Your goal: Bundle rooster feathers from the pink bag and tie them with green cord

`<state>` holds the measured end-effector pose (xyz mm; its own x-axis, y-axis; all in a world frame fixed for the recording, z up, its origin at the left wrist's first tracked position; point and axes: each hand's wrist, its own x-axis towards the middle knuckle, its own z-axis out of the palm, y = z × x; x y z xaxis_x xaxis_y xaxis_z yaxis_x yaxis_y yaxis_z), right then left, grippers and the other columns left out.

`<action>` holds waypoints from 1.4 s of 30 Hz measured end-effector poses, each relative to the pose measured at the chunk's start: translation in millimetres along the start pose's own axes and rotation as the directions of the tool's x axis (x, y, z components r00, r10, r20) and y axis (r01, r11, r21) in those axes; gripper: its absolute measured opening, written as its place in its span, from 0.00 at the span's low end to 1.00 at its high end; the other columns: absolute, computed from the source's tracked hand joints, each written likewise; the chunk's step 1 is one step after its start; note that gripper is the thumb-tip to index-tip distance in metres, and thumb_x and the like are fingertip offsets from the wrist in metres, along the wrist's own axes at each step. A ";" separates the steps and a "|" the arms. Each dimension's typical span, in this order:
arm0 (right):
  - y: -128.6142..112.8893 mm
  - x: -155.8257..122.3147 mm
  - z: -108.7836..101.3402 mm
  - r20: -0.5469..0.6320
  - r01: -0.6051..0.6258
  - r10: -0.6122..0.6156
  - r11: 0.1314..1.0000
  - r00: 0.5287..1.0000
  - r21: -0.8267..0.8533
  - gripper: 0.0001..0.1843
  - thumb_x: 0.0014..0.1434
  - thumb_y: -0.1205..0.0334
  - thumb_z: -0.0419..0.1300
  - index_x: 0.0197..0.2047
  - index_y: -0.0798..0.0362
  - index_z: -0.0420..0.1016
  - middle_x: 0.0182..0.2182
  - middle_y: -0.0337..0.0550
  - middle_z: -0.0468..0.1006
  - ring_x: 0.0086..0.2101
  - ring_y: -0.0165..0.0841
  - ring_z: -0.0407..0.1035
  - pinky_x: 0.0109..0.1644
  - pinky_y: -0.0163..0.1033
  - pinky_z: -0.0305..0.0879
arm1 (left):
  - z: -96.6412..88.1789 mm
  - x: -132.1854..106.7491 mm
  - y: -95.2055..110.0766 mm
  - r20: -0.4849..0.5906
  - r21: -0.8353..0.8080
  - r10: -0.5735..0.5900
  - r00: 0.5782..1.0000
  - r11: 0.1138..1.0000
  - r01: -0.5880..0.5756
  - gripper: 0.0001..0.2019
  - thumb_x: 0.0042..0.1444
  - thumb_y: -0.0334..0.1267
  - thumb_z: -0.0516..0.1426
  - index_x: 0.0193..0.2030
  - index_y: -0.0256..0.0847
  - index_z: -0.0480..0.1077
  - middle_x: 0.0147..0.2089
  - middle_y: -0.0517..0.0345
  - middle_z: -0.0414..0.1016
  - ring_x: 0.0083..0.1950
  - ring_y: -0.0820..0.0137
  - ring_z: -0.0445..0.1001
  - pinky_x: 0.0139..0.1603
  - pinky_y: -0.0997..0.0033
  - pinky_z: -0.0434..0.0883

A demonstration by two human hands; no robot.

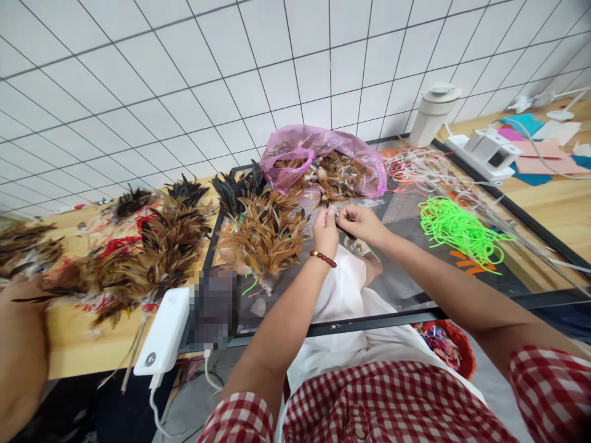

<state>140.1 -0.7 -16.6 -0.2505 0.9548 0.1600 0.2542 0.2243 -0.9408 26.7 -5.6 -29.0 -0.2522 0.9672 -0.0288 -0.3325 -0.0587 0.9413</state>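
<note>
My left hand (pixel 325 232) and my right hand (pixel 362 224) meet over the dark glass table top (pixel 406 280), fingertips pinched together on a few small feathers held between them. A red bead bracelet (pixel 323 258) circles my left wrist. Just beyond my hands lies a pink plastic bag (pixel 318 154) full of brown feathers. To the left of my hands sits a bundle of brown and black feathers (pixel 263 237).
More feather bundles (pixel 152 252) cover the wooden table at left. Neon green cord (pixel 457 227) and pale strips (pixel 415 166) lie at right. A white power bank (pixel 164 332) sits at the near edge. A white cup (pixel 434 114) stands by the tiled wall. Another person's arm (pixel 21 344) shows far left.
</note>
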 end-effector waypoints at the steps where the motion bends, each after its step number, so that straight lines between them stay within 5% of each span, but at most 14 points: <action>1: -1.2 -1.0 -0.1 0.002 0.006 -0.006 1.000 1.000 -0.013 0.19 0.57 0.46 0.62 0.25 0.51 0.65 0.18 0.34 0.66 0.21 0.26 0.58 0.26 0.34 0.54 | -0.2 -0.5 -0.5 -0.010 0.044 0.027 1.000 0.999 -0.026 0.12 0.64 0.29 0.55 0.28 0.39 0.71 0.31 0.62 0.75 0.35 0.76 0.72 0.45 0.77 0.68; 6: -8.0 1.2 -5.9 -0.041 0.017 -0.014 0.997 0.999 0.076 0.20 0.50 0.46 0.71 0.29 0.51 0.68 0.21 0.35 0.71 0.23 0.27 0.62 0.27 0.35 0.58 | -1.5 0.2 0.4 -0.064 0.146 0.027 0.998 0.989 -0.017 0.13 0.67 0.30 0.52 0.29 0.40 0.69 0.25 0.64 0.71 0.27 0.77 0.68 0.35 0.78 0.66; 10: -8.2 6.6 -9.6 -0.107 0.094 -0.069 0.964 0.992 0.250 0.24 0.45 0.44 0.75 0.35 0.51 0.72 0.27 0.37 0.75 0.27 0.28 0.67 0.32 0.36 0.65 | -1.9 -0.7 -0.1 0.007 0.167 -0.061 0.998 0.984 0.059 0.14 0.69 0.36 0.51 0.30 0.41 0.65 0.17 0.69 0.59 0.17 0.77 0.57 0.22 0.77 0.56; 17: -2.6 9.4 -13.5 -0.076 0.165 -0.147 0.919 0.986 0.359 0.20 0.50 0.46 0.74 0.33 0.52 0.75 0.26 0.36 0.76 0.27 0.29 0.71 0.36 0.38 0.70 | 1.5 -9.4 5.8 0.144 0.107 -0.027 0.989 0.994 0.011 0.13 0.67 0.34 0.54 0.29 0.39 0.66 0.21 0.68 0.65 0.18 0.81 0.56 0.20 0.79 0.53; 24: -0.4 12.5 -25.7 -0.077 0.126 -0.104 0.918 0.992 0.377 0.22 0.44 0.49 0.77 0.36 0.53 0.78 0.29 0.36 0.77 0.29 0.27 0.70 0.37 0.36 0.69 | -1.1 -10.8 12.9 0.315 -0.013 -0.145 0.938 0.987 0.157 0.14 0.62 0.42 0.61 0.28 0.39 0.66 0.20 0.67 0.65 0.17 0.83 0.56 0.18 0.81 0.52; 27: -4.2 12.2 -33.6 0.080 0.055 -0.092 0.924 0.993 0.379 0.25 0.43 0.46 0.77 0.39 0.53 0.81 0.31 0.37 0.78 0.30 0.27 0.71 0.39 0.36 0.70 | -3.7 -10.0 16.1 0.399 -0.027 -0.235 0.886 0.963 0.268 0.14 0.60 0.43 0.63 0.28 0.38 0.67 0.20 0.66 0.66 0.16 0.82 0.58 0.17 0.81 0.53; 32: -6.1 12.0 -46.6 0.196 0.008 -0.084 0.935 0.977 0.355 0.25 0.45 0.41 0.76 0.28 0.55 0.76 0.22 0.37 0.74 0.22 0.26 0.66 0.29 0.36 0.66 | -2.1 -9.9 19.9 0.473 -0.012 -0.321 0.821 0.929 0.371 0.13 0.55 0.42 0.66 0.28 0.36 0.71 0.23 0.57 0.76 0.23 0.75 0.73 0.26 0.76 0.68; 37: -1.4 16.5 -52.6 0.113 0.017 -0.047 0.968 0.992 0.250 0.23 0.42 0.45 0.76 0.25 0.54 0.75 0.21 0.37 0.73 0.21 0.27 0.67 0.28 0.36 0.66 | -2.0 -8.6 17.2 0.431 0.023 -0.337 0.837 0.932 0.363 0.17 0.49 0.49 0.70 0.32 0.35 0.76 0.31 0.51 0.82 0.36 0.67 0.81 0.40 0.69 0.75; 42: -5.0 15.9 -44.3 0.019 0.094 -0.097 0.985 0.995 0.143 0.20 0.44 0.46 0.74 0.25 0.54 0.77 0.24 0.40 0.74 0.26 0.28 0.67 0.32 0.36 0.64 | -4.1 -6.3 16.7 0.379 0.021 -0.355 0.855 0.927 0.376 0.15 0.48 0.45 0.71 0.30 0.35 0.76 0.26 0.54 0.80 0.36 0.65 0.82 0.41 0.68 0.75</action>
<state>176.2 22.1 3.9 -0.2916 0.9246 0.2452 0.0935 0.2827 -0.9546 19.0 -13.7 -14.5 0.2471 0.9410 -0.2313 -0.3838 0.3142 0.8683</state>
